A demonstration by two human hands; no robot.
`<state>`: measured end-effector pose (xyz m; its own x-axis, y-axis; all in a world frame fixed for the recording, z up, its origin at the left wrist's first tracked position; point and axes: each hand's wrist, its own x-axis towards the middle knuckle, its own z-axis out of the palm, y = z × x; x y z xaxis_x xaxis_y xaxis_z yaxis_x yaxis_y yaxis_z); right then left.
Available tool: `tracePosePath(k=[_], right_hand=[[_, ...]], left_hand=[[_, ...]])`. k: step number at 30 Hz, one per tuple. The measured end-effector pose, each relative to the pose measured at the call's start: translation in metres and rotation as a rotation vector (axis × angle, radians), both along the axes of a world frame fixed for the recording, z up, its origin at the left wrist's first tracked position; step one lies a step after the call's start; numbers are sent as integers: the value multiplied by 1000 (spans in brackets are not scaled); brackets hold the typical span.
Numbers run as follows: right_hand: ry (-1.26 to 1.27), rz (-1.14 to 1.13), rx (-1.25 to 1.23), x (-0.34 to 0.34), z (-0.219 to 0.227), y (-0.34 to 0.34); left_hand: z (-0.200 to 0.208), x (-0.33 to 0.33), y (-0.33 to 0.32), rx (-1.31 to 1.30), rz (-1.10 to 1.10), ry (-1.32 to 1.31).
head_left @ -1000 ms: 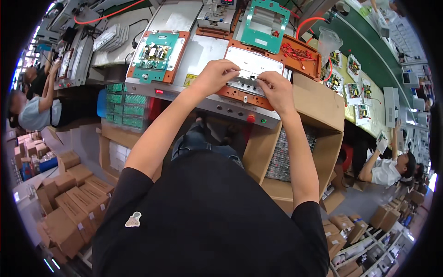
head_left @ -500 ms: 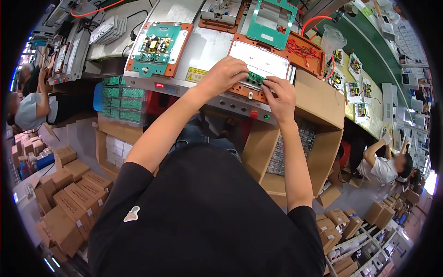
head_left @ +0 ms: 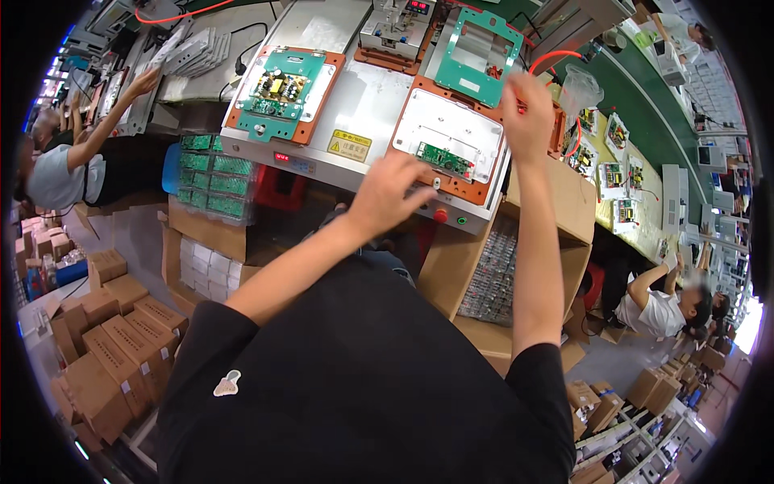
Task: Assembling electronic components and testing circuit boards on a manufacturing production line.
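A small green circuit board (head_left: 440, 158) lies on the front part of a white panel (head_left: 421, 121), which sits in an orange-brown fixture (head_left: 474, 194). Just in front of the board, by the fixture's near edge, my left hand (head_left: 389, 194) hovers with thumb and fingers apart, holding nothing. My right hand (head_left: 530, 119) is raised by the right edge of a hinged green frame (head_left: 463, 63), which stands open behind the panel. The red wires beyond that hand are partly covered by it. Its fingertips are blurred, so whether they touch or hold anything is unclear.
At left on the machine, a second fixture (head_left: 321, 121) holds a populated board (head_left: 278, 87) under a green frame. A metal clamping device (head_left: 395, 36) stands at the back. Below are stacked green boards in clear trays (head_left: 216, 177) and an open cardboard box (head_left: 552, 202). Co-workers sit on both sides.
Both hands have let go of the green circuit board, which now lies on the white panel. My left hand has drawn back toward me; my right hand has moved up and right toward the red wires.
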<state>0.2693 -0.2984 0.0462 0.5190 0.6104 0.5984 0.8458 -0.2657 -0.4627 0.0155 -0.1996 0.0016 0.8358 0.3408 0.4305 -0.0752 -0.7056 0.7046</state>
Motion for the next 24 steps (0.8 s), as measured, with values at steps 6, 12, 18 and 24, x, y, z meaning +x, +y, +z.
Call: tracePosePath(k=[6,12,18,24], right_hand=[[-202,-238,-131,157,-43,48],[156,17,84,28,56,8],[-25,133,-10,-120,-21,-89],[12,12,-165,-167,-61,-85]], left_hand=[[-23,14,-23,138,1,-51],[-21,5,-23,171,63,-32],[-15,-14,-15,79,7,-21],[12,-29,1,100,-30,-30]])
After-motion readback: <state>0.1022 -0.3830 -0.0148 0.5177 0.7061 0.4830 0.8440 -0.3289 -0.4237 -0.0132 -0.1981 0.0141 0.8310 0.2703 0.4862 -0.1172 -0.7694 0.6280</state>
